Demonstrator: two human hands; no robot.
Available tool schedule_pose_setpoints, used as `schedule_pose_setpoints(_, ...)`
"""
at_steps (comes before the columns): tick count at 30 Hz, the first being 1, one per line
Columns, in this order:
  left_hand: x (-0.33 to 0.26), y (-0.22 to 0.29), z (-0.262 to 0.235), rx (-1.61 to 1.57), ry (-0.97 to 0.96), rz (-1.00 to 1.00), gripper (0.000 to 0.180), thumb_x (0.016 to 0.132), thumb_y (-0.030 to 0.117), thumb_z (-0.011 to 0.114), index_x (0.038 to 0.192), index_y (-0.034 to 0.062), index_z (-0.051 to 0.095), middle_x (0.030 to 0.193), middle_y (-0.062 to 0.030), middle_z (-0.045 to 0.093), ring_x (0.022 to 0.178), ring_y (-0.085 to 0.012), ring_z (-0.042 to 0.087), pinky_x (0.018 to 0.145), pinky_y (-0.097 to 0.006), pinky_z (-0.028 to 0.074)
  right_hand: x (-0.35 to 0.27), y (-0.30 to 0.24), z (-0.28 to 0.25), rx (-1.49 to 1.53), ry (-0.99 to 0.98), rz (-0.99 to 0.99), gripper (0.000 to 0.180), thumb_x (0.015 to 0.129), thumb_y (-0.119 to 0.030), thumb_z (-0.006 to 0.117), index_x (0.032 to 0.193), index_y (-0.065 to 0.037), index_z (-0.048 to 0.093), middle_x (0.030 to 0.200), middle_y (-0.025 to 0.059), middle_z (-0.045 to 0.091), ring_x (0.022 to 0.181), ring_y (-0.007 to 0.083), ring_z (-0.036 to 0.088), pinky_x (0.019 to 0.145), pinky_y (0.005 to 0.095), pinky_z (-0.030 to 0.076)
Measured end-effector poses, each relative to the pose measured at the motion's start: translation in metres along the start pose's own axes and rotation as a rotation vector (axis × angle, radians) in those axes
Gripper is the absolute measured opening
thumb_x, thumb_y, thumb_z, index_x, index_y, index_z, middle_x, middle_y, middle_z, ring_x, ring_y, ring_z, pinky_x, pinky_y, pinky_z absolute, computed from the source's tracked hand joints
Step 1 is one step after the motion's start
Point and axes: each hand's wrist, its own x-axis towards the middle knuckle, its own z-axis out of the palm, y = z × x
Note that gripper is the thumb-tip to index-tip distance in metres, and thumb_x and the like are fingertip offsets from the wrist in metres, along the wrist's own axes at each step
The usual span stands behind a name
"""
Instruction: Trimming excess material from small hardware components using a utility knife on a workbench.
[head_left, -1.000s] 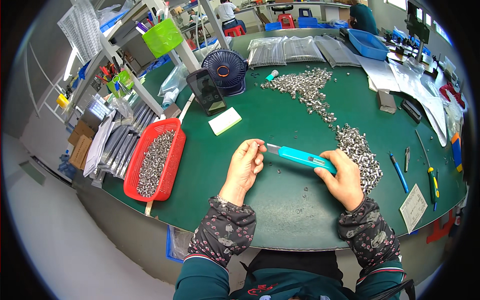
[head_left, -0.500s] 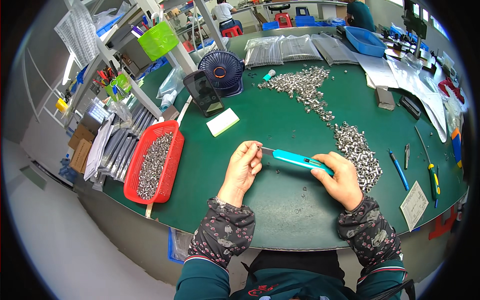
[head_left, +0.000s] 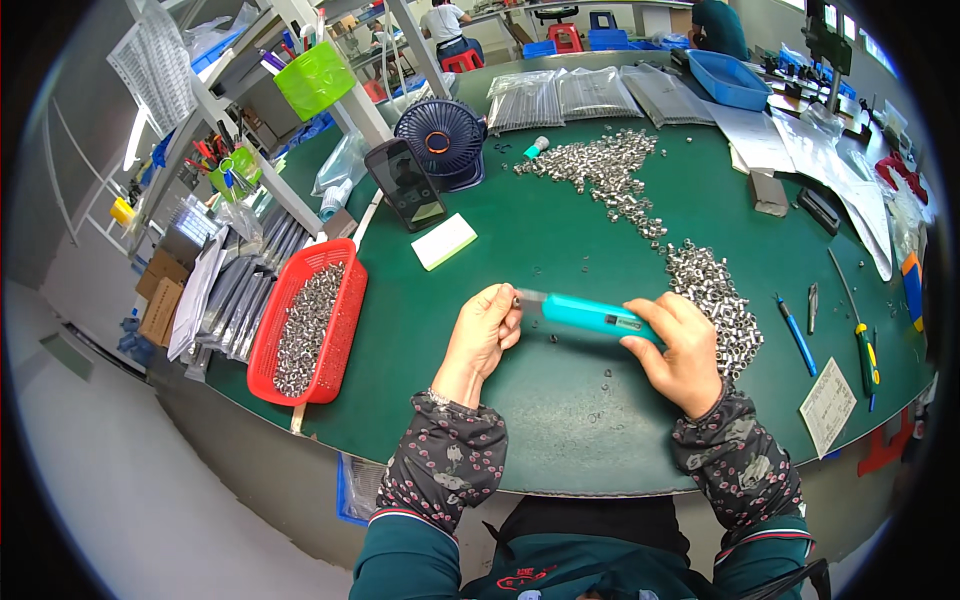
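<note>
Between the thumb and fingertips of my left hand (head_left: 478, 335) a small metal ring (head_left: 517, 300) is pinched, mostly covered by the fingers. My right hand (head_left: 682, 350) grips a teal utility knife (head_left: 585, 313), its blade pointing left and meeting the ring or lying right beside it. Motion blurs the blade, so exact contact is unclear. Just beyond my right hand lies a heap of small metal rings (head_left: 715, 310). Farther back, a second heap of rings (head_left: 605, 170) spreads over the green table (head_left: 440, 350). Tiny dark shavings or slivers (head_left: 606, 388) dot the surface below the knife.
At left stands a red basket (head_left: 356, 290) of metal parts. Behind it are a phone (head_left: 404, 185), a dark blue fan (head_left: 440, 142) and a notepad (head_left: 443, 242). A blue pen-like tool (head_left: 797, 338), a screwdriver (head_left: 865, 355) and a paper slip (head_left: 828, 407) lie right. Two people sit in the background.
The teal knife has shifted slightly and turned in my right hand, now blurred by motion. My left hand stays nearly in place with the ring.
</note>
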Motion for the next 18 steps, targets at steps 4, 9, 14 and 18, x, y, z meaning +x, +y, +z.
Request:
schedule_pose_setpoints(4,-0.0016,0.0022,0.0058,-0.075,0.045,-0.039,0.024,0.087,0.025,0.049,0.082,0.0026,0.053,0.060,-0.0004,0.045,0.045,-0.0043,0.038,0.037,-0.016,0.029,0.0014,0.0041,-0.0019,0.148,0.139,0.142,0.025,0.066,-0.011,0.065,0.088,-0.004,0.056,0.066,0.0099,0.047,0.060,0.0264,0.050,0.054,0.0332,0.039)
schedule_pose_setpoints(9,-0.0015,0.0034,0.0048,-0.014,0.071,0.023,0.025,0.088,0.025,0.046,0.091,0.0019,0.054,0.067,-0.0015,0.047,0.046,-0.0058,0.041,0.037,-0.016,0.031,-0.0006,0.0057,0.0022,0.077,0.022,0.123,0.024,0.066,-0.013,0.066,0.087,-0.003,0.057,0.067,0.0090,0.050,0.059,0.0239,0.051,0.052,0.0315,0.040)
schedule_pose_setpoints(14,-0.0003,0.0046,0.0055,-0.185,0.011,0.024,0.020,0.087,0.022,0.048,0.094,0.0035,0.053,0.077,-0.0019,0.050,0.055,-0.0058,0.044,0.040,-0.017,0.033,-0.0021,0.0083,0.0043,0.141,-0.006,0.178,0.023,0.067,-0.015,0.065,0.087,-0.004,0.059,0.067,0.0092,0.050,0.058,0.0237,0.051,0.052,0.0315,0.040)
schedule_pose_setpoints(18,0.0013,-0.0003,0.0015,-0.177,0.023,0.059,0.016,0.086,0.020,0.051,0.091,0.0051,0.053,0.076,-0.0014,0.050,0.057,-0.0060,0.045,0.041,-0.017,0.034,-0.0030,0.0102,0.0052,0.206,-0.094,0.217,0.024,0.069,-0.017,0.065,0.089,-0.004,0.059,0.069,0.0096,0.053,0.058,0.0233,0.053,0.052,0.0312,0.041)
